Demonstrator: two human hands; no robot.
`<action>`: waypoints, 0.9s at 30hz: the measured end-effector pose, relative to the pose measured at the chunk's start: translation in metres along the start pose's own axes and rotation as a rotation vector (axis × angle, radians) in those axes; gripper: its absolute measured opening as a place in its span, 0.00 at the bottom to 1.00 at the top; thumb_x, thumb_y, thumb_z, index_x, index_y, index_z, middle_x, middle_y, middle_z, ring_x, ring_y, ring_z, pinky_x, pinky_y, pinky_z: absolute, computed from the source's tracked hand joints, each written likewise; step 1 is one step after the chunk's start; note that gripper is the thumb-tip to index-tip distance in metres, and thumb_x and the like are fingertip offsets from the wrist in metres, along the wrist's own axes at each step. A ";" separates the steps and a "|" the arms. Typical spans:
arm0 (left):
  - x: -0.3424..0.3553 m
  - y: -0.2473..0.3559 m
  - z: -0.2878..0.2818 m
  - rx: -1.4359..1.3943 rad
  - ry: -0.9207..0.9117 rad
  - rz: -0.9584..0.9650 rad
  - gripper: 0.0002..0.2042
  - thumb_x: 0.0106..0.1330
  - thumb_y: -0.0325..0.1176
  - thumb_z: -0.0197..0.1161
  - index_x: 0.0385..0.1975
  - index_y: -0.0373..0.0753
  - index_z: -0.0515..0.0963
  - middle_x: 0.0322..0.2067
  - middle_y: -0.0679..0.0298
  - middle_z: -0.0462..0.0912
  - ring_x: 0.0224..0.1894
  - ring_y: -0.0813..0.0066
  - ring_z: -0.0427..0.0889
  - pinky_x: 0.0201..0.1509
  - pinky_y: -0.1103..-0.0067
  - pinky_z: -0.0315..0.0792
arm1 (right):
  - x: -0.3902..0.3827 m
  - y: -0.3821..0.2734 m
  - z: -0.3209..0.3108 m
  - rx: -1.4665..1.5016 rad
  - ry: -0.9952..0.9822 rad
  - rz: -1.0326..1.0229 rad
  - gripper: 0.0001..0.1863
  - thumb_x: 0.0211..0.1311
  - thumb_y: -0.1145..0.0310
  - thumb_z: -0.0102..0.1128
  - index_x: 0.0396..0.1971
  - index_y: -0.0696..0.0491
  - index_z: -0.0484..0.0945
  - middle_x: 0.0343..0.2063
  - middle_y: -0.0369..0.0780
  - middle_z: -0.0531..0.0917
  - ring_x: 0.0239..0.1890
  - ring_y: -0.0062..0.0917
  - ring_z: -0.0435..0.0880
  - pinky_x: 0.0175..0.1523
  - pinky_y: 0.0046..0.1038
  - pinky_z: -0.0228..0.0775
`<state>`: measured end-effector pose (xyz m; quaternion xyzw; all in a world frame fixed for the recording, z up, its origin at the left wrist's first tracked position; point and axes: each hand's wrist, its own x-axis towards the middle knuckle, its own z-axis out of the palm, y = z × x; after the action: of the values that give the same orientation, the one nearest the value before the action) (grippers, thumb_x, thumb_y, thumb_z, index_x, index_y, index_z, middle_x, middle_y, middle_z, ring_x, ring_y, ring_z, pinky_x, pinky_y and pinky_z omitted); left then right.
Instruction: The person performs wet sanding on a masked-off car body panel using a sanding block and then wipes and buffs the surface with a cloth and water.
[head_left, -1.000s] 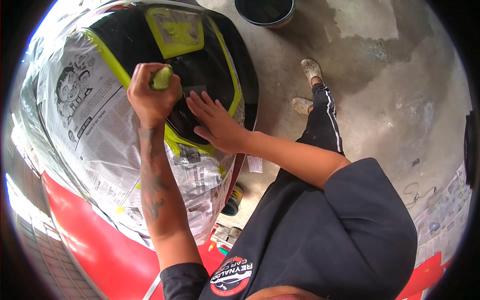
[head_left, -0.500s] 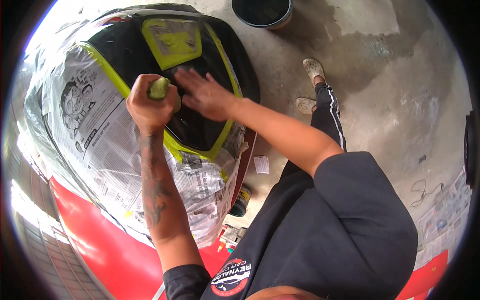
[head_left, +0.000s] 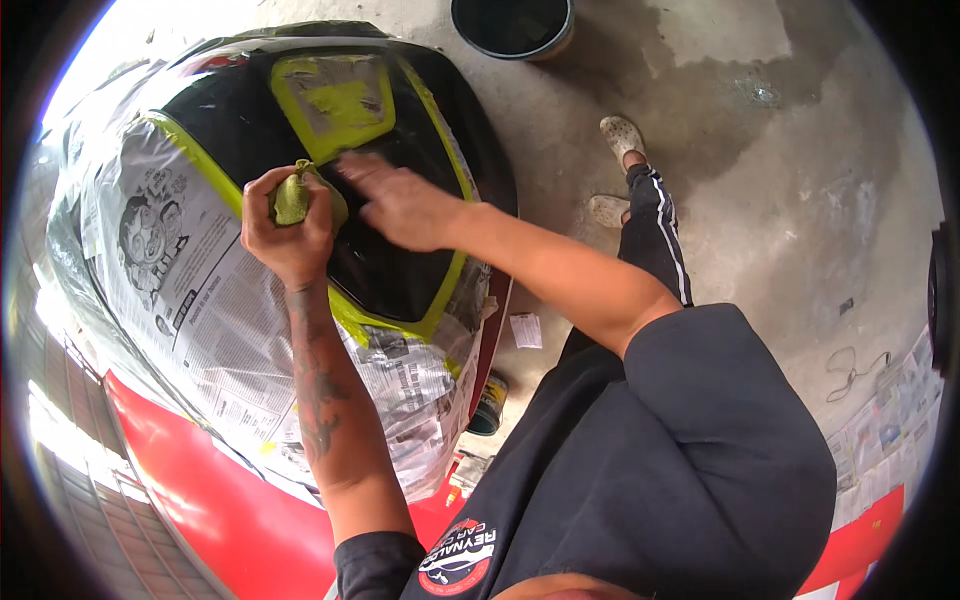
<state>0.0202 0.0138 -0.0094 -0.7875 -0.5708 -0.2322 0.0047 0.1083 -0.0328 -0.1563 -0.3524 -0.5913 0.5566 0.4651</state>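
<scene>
My left hand [head_left: 287, 225] is closed around a bunched green cloth [head_left: 291, 200], part of which bulges out above the fist. Below it lies a glossy black car panel [head_left: 385, 270] bordered by yellow-green masking tape [head_left: 440, 300]. My right hand [head_left: 405, 205], smeared by motion, rests on or just over the panel with its fingers stretched toward the taped patch [head_left: 333, 100]. Nothing shows in that hand. Newspaper sheets [head_left: 225, 330] cover the bodywork around the taped area.
Beyond the car stands a black bucket [head_left: 512, 28] on the concrete floor [head_left: 760, 230]. A small can [head_left: 487, 405] sits by the car's near side, with a paper slip [head_left: 526, 331] close by. Red bodywork [head_left: 230, 510] shows at lower left. A thin cable [head_left: 850, 375] lies at right.
My right hand has slid slightly across the panel toward the taped patch. My left hand, still gripping the green cloth, has shifted a little left and turned. The view has shifted slightly.
</scene>
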 end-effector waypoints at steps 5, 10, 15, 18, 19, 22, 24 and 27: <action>0.001 0.001 -0.004 -0.021 -0.005 0.023 0.09 0.54 0.27 0.69 0.34 0.37 0.81 0.31 0.63 0.84 0.34 0.74 0.82 0.43 0.78 0.76 | -0.009 -0.003 -0.021 -0.054 -0.078 0.172 0.36 0.66 0.64 0.50 0.73 0.52 0.51 0.74 0.44 0.52 0.75 0.42 0.51 0.74 0.52 0.47; 0.000 -0.002 -0.003 -0.049 -0.012 0.020 0.09 0.54 0.26 0.69 0.35 0.36 0.80 0.31 0.64 0.83 0.34 0.75 0.81 0.44 0.79 0.75 | -0.008 0.011 -0.006 -0.041 -0.079 0.288 0.36 0.70 0.60 0.48 0.74 0.50 0.48 0.74 0.43 0.52 0.76 0.40 0.50 0.73 0.56 0.45; 0.002 0.003 -0.002 -0.073 0.008 0.016 0.09 0.51 0.24 0.69 0.33 0.36 0.79 0.29 0.63 0.82 0.31 0.75 0.81 0.40 0.79 0.75 | -0.014 0.009 -0.009 -0.136 -0.071 0.250 0.34 0.72 0.57 0.45 0.74 0.45 0.48 0.75 0.38 0.50 0.76 0.40 0.49 0.73 0.57 0.43; 0.003 0.003 -0.002 -0.067 0.000 0.039 0.10 0.51 0.24 0.69 0.33 0.36 0.79 0.30 0.63 0.82 0.31 0.75 0.81 0.40 0.79 0.75 | -0.002 0.052 -0.004 -0.018 -0.002 0.399 0.34 0.72 0.57 0.44 0.75 0.45 0.48 0.75 0.39 0.50 0.76 0.40 0.49 0.72 0.59 0.43; 0.002 0.003 -0.003 -0.062 -0.001 0.023 0.10 0.51 0.24 0.69 0.33 0.36 0.79 0.30 0.64 0.82 0.31 0.75 0.81 0.40 0.79 0.75 | -0.001 0.045 0.000 0.013 0.012 0.403 0.34 0.72 0.57 0.45 0.75 0.45 0.48 0.75 0.39 0.50 0.76 0.40 0.49 0.72 0.59 0.42; -0.002 0.000 -0.005 -0.072 0.009 0.001 0.10 0.51 0.23 0.69 0.33 0.36 0.79 0.30 0.64 0.82 0.31 0.75 0.81 0.40 0.80 0.75 | -0.023 0.005 0.002 0.047 -0.055 0.316 0.34 0.72 0.55 0.44 0.75 0.45 0.48 0.76 0.40 0.49 0.76 0.41 0.48 0.73 0.59 0.42; 0.001 0.002 -0.001 -0.094 0.020 0.006 0.10 0.51 0.23 0.69 0.33 0.36 0.80 0.30 0.64 0.82 0.31 0.75 0.81 0.40 0.80 0.75 | -0.021 0.021 -0.001 -0.002 -0.021 0.331 0.34 0.73 0.54 0.43 0.75 0.45 0.48 0.76 0.40 0.49 0.76 0.42 0.48 0.73 0.58 0.42; 0.003 0.004 0.000 -0.090 0.009 0.029 0.10 0.51 0.23 0.69 0.33 0.36 0.79 0.30 0.63 0.82 0.31 0.75 0.82 0.40 0.80 0.75 | -0.002 0.053 -0.001 -0.061 0.017 0.400 0.33 0.74 0.51 0.41 0.74 0.45 0.48 0.76 0.40 0.49 0.76 0.42 0.48 0.73 0.57 0.42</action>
<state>0.0247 0.0153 -0.0072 -0.7941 -0.5483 -0.2612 -0.0247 0.1041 -0.0275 -0.2094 -0.4815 -0.5224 0.6166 0.3392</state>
